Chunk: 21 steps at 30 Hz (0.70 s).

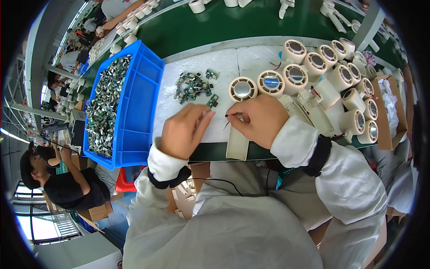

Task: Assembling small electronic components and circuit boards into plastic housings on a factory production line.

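My left hand (182, 130) has its thumb and index finger brought together at the lower edge of a small green circuit board (212, 101). My right hand (262, 120) pinches a thin wire with a small black end (227, 116). Under the right hand lies a cream handheld-fan body, its round head (242, 89) with a silvery disc pointing away from me. The flat handle (237, 145) of that body reaches toward the table's near edge; the right hand hides its middle. A loose pile of circuit boards (190, 86) lies beyond my left hand.
A blue crate (142, 96) full of circuit boards stands to the left. Several cream fan bodies (313, 62) crowd the right, beside a cardboard box (392, 112). Behind the white work surface (224, 60) runs a green conveyor (215, 27). A person (71, 184) sits at far left.
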{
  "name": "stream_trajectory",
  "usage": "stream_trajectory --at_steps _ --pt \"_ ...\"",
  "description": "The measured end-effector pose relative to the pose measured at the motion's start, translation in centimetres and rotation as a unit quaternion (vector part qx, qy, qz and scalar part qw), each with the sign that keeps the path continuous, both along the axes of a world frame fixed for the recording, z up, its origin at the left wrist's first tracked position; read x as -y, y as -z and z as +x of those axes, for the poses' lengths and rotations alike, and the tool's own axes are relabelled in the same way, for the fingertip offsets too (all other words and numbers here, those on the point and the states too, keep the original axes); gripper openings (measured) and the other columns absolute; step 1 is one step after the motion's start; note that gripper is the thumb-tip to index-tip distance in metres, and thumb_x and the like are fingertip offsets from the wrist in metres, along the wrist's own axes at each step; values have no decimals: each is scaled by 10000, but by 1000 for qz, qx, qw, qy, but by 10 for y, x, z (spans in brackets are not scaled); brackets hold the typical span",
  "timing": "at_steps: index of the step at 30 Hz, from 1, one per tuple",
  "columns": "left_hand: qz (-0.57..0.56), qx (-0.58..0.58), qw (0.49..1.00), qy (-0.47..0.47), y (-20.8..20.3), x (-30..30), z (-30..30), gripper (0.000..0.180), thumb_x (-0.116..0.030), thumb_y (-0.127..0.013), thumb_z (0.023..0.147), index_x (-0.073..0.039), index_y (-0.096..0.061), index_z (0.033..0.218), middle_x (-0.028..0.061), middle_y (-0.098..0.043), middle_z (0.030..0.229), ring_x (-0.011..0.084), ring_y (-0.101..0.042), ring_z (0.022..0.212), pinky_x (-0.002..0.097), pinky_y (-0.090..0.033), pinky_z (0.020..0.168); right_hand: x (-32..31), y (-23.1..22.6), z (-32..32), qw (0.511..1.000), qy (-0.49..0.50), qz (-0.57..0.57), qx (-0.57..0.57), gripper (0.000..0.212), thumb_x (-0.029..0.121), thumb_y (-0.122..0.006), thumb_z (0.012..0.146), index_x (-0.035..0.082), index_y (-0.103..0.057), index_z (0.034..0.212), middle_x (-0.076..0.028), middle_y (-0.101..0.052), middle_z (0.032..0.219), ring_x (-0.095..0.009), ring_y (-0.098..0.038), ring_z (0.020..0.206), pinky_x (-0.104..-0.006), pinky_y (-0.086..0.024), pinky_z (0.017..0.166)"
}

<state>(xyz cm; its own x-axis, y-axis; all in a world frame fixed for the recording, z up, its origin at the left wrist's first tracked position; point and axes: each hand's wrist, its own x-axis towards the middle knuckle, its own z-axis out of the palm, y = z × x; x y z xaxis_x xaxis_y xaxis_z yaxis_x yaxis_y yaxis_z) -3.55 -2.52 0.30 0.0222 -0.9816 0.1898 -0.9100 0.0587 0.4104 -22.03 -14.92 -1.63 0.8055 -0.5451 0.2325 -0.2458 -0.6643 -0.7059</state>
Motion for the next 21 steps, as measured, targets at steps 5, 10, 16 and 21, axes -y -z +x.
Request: stream_trajectory --at_steps 5,10,16,21 --pt "-113 47 991 -44 22 24 5 184 -154 -684 905 -31 -657 1039 135 -643 896 324 -640 738 367 -523 662 -7 2 -1 1000 28 0 12 136 178 -694 832 96 -755 922 -100 -670 659 -282 -659 591 -375 -525 586" --pt "-73 -14 995 -60 16 23 5 214 -122 -675 924 -16 -661 1109 135 -669 900 262 -659 727 329 -526 667 -6 4 1 999 20 -4 36 132 167 -704 827 83 -745 919 -105 -664 651 -269 -655 576 -368 -517 572" --pt "18 -459 885 -76 32 0 -6 245 -84 -616 978 23 -638 1198 119 -696 1026 173 -684 826 305 -556 736 -7 -2 1 999 0 5 35 132 150 -697 844 55 -720 932 -109 -638 622 -249 -635 548 -341 -499 552" --pt "-63 -554 824 -96 42 -10 -23 260 -55 -579 1000 56 -619 1232 130 -678 1095 171 -678 943 306 -569 836 -8 -3 -1 999 -12 19 49 129 138 -680 869 37 -710 943 -98 -614 603 -223 -607 522 -318 -481 536"
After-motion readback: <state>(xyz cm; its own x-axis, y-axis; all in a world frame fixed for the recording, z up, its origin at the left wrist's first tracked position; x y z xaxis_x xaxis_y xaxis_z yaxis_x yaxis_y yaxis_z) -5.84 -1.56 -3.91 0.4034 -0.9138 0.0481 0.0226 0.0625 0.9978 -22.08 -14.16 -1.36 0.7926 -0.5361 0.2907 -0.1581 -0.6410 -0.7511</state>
